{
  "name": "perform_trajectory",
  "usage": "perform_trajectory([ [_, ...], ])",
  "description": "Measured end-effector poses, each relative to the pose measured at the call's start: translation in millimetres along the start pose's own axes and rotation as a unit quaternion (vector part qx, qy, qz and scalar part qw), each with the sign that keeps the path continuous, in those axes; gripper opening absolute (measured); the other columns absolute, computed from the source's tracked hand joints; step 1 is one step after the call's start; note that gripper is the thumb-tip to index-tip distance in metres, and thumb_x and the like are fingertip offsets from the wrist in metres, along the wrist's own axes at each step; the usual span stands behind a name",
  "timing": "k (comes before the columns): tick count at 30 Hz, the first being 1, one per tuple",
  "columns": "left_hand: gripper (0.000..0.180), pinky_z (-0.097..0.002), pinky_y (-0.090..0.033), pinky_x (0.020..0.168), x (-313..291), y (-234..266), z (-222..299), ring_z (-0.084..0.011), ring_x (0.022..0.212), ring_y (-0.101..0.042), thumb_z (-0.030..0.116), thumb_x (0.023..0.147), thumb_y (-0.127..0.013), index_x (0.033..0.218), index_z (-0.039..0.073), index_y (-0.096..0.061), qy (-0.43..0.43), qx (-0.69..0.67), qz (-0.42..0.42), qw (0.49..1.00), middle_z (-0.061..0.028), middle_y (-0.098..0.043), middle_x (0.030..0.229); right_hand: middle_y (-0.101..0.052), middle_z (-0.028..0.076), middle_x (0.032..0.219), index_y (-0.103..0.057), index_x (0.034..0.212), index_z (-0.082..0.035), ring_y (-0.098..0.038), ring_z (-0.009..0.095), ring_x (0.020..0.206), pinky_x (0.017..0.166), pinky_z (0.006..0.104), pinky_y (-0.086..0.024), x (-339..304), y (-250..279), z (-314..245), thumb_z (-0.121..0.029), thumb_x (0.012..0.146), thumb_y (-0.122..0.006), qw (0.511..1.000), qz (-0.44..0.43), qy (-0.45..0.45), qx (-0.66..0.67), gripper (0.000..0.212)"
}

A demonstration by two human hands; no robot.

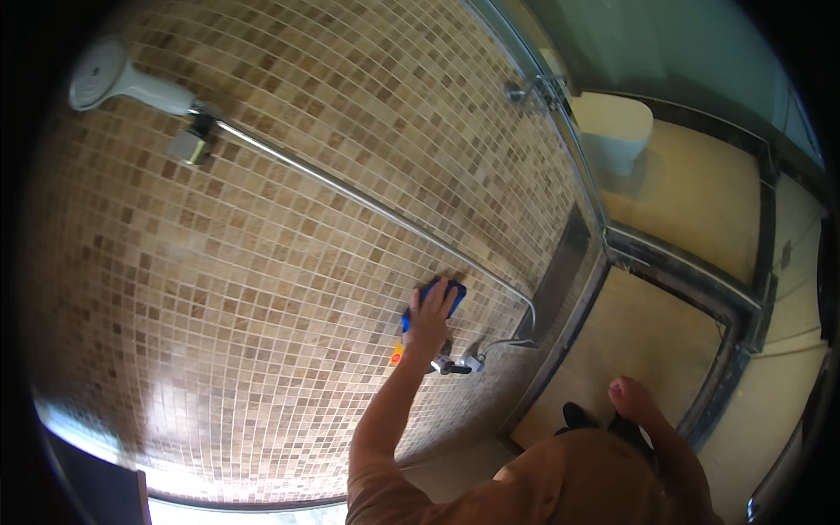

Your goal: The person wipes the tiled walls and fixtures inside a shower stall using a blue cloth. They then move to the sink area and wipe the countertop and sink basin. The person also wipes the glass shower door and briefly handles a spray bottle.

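Brown shirt (595, 472) looms nearest; the left hand (428, 322) lies spread wide over a blue pad (459, 294) on the mosaic wall (289, 254), near the shower valve (451, 366). The right hand (632, 400): grip, cannot tell. Wiping seems in hand; the next stroke calls for flat pressure.

No legible text, only a yellow label (399, 350) with a red mark (396, 358), too small to read
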State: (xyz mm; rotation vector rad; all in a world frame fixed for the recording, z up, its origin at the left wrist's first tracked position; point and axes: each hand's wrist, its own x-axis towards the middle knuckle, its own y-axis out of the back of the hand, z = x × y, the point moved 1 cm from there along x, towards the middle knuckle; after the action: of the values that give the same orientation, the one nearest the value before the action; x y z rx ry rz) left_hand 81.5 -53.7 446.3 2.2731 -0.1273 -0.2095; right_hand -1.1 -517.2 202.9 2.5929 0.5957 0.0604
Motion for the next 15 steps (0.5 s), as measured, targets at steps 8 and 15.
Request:
perform_trajectory([
  [8,0.076,-0.0701,-0.008,0.121,-24,186,-178,-0.0360,0.151,-0.032,0.040,0.097,-0.061,0.161,0.015,-0.029,0.323,0.111,0.332,0.879,-0.0151,-0.030,0.166,-0.069,0.019,0.093,-0.066,0.095,-0.003,-0.067,0.040,0.089,0.078,0.0484,-0.054,33,11,6,-0.020,0.092,-0.064,1.000,0.002,0.020,-0.016,0.017],
  [15,0.072,-0.0682,-0.011,0.120,8,277,-243,-0.0394,0.149,-0.034,0.044,0.099,-0.052,0.158,0.007,-0.035,0.414,0.188,0.447,0.770,-0.0203,-0.036,0.163,-0.068,0.019,0.091,-0.065,0.096,-0.003,-0.067,0.040,0.087,0.077,0.0488,-0.053,18,21,35,-0.019,0.092,-0.064,0.999,0.009,0.031,-0.029,0.017],
])
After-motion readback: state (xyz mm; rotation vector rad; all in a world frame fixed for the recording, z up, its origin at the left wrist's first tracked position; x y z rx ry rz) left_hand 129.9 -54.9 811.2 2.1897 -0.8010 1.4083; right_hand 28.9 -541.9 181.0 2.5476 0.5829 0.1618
